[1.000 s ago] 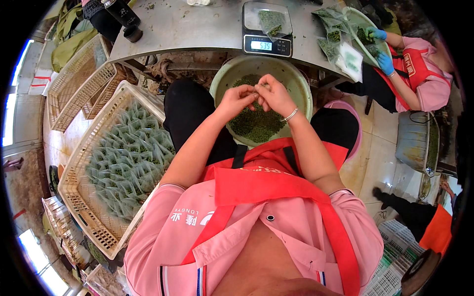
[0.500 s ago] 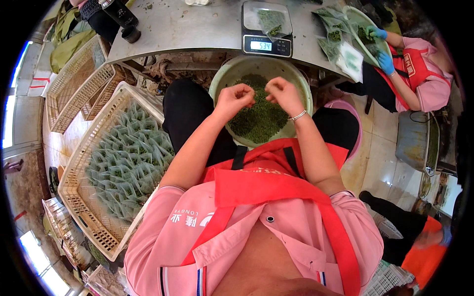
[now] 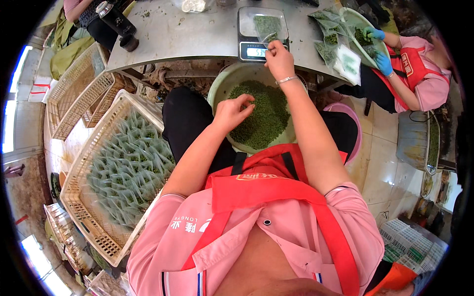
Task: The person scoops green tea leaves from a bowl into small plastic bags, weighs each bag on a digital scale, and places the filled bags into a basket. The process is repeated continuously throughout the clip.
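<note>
A clear plastic bag of small green pieces (image 3: 267, 25) lies on the digital scale (image 3: 246, 24) on the table. My right hand (image 3: 279, 58) reaches over the scale's near edge, its fingers pinched at the bag's near corner. Between my knees, a pale green basin (image 3: 219, 89) holds a heap of loose small green pieces (image 3: 261, 121). Over the basin's left part hovers my left hand (image 3: 234, 112), fingers loosely curled with a gap between thumb and forefinger. I see nothing held in it.
To my left, a cream plastic crate (image 3: 74, 197) holds many filled bags. Beyond it stand more crates (image 3: 74, 98). A flask (image 3: 116, 18) and cup (image 3: 129, 43) stand on the metal table (image 3: 197, 44). At right, a co-worker's blue-gloved hands (image 3: 382, 61) work at a green basin (image 3: 353, 37).
My right hand has moved from above the basin up to the bag on the scale. My left hand has lowered slightly and its fingers have loosened. The person in orange at lower right has shifted.
</note>
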Motion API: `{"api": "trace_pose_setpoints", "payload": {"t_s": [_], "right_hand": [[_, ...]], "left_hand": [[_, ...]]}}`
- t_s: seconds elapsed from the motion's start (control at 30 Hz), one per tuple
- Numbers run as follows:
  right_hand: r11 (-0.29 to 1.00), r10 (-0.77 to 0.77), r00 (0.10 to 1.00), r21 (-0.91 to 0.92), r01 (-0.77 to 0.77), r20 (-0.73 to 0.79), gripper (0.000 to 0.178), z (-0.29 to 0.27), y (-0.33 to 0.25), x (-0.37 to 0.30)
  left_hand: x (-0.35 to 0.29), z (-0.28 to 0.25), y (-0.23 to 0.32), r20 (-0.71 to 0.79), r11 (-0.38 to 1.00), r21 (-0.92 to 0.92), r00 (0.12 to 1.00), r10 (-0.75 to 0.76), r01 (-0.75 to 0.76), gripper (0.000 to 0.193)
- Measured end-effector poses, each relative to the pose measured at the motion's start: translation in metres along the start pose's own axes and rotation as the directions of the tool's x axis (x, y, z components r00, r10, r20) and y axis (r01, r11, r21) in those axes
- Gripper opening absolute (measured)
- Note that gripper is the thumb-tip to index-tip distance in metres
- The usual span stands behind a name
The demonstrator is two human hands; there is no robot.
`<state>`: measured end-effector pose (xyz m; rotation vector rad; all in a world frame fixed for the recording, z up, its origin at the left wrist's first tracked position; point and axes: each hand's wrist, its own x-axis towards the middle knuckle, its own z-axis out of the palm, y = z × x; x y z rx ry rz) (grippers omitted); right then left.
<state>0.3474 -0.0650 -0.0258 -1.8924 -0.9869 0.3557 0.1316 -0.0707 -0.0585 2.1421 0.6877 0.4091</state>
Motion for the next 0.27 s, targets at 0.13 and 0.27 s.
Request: {"api": "trace_pose_setpoints", "payload": {"t_s": [0.13,0.27], "right_hand": [[0.933,0.065,0.997,0.357,-0.051,-0.027,0.005,-0.003,0.01,-0.032],[0.918,0.108,0.971,0.353,-0.18,0.215,0.007,-0.002,0.026,-0.063]], "left_hand": [[0.005,0.003,0.004,-0.023,0.999,-0.042,1.0,0.014,-0.015,0.023],[0.013,0.016,-0.008,-0.027,0.931,-0.343,0.989,-0.142,0.125,0.028]]}}
